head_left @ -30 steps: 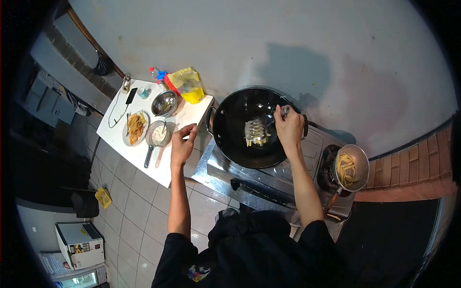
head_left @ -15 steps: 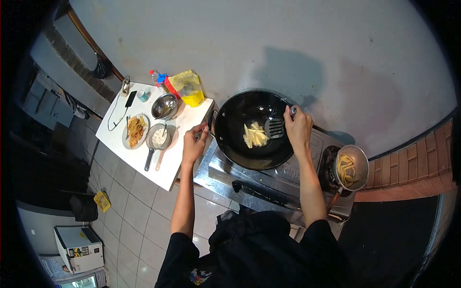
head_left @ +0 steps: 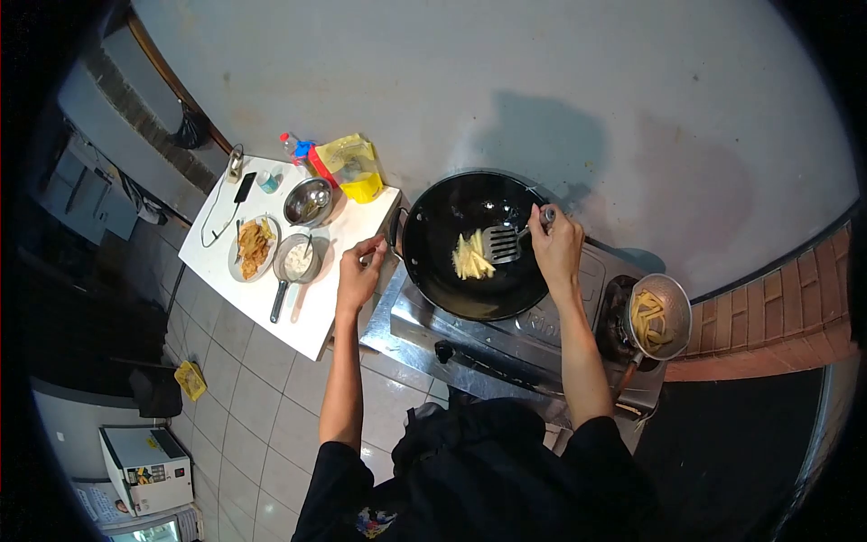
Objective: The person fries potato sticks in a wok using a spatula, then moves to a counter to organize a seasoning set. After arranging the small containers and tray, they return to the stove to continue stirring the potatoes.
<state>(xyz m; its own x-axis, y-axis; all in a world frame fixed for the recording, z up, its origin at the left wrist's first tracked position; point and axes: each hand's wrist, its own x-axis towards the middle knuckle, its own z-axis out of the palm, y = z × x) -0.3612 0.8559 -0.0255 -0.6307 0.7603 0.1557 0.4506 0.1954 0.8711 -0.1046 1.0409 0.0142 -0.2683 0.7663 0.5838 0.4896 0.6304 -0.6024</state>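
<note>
My right hand (head_left: 558, 244) is wrapped around the handle of a slotted spatula (head_left: 502, 245), over the right side of a black wok (head_left: 433, 280). The spatula's head touches or nearly touches a small heap of pale fries (head_left: 471, 256) in the wok. My left hand (head_left: 361, 268) is just left of the wok's loop handle (head_left: 395, 233). Its fingers are curled with the thumb apart, and nothing shows between them. Whether a fingertip touches the handle is hard to see.
The steel stove (head_left: 424, 316) also carries a saucepan (head_left: 684, 312) of fries on the right. At left, a white table (head_left: 325, 298) bears a plate of fried food (head_left: 256, 248), a small pot of white food (head_left: 298, 259), a metal bowl (head_left: 308, 200) and a yellow pouch (head_left: 361, 185).
The spatula has shifted left and its slotted face has turned more toward me. The fries have been nudged left. My left hand has drawn slightly left, off the wok's handle.
</note>
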